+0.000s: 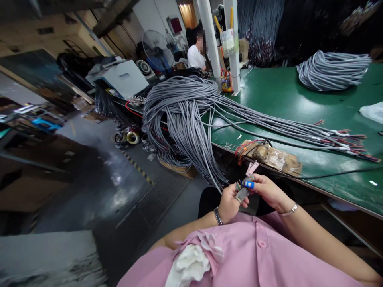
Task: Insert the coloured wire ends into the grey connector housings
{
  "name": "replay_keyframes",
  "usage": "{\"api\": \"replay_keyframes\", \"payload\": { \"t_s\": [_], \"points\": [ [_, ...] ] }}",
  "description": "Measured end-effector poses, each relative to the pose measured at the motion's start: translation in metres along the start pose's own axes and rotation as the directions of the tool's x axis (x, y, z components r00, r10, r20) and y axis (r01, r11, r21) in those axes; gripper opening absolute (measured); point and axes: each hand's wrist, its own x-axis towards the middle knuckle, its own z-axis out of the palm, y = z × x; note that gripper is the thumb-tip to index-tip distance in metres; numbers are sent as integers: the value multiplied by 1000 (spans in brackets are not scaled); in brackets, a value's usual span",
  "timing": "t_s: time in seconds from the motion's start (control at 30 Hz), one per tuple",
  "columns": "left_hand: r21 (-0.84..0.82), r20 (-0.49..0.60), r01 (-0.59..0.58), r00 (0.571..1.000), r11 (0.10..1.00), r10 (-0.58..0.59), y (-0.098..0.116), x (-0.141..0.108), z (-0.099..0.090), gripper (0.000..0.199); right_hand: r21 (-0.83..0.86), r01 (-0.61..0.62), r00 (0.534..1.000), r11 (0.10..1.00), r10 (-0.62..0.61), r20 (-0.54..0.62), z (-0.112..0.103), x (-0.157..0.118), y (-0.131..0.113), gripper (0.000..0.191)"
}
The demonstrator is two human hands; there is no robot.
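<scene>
Close to my body, just below the bench edge, both hands meet at one cable end. My left hand (230,202) is closed around the end of a grey cable (216,183), where thin coloured wires (238,185) stick out. My right hand (267,192) pinches at those wires, fingertips touching the left ones; what lies inside the pinch is too small to make out. Grey covers wrap some fingertips, and a blue band (249,184) with white dots sits on a right-hand finger. A pale pink piece (252,169) juts up above the right fingers; its kind is unclear.
A big bundle of grey cables (185,99) drapes over the edge of the green bench (269,95), its stripped ends (350,143) lying rightward. A worn wooden block (269,155) sits at the front edge. A cable coil (333,71) lies behind. A person (196,54) sits beyond the post (235,52).
</scene>
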Motion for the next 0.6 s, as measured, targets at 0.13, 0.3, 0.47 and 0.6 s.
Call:
{"api": "replay_keyframes", "payload": {
  "t_s": [0.13,0.3,0.47,0.6],
  "points": [
    [67,181,139,972,988,-149,-6,8,-2,32,-296,178,983,938,-184,10,9,-5,-3,17],
    [20,148,188,971,982,-189,1,12,-4,40,-387,273,953,881,-303,-17,2,-9,-1,16],
    [-134,9,131,991,982,-130,9,10,2,42,-172,175,976,969,-194,-98,0,-14,14,25],
    [-133,72,137,989,982,-128,10,10,3,43,-147,243,920,959,-276,-279,9,-16,24,16]
  ]
}}
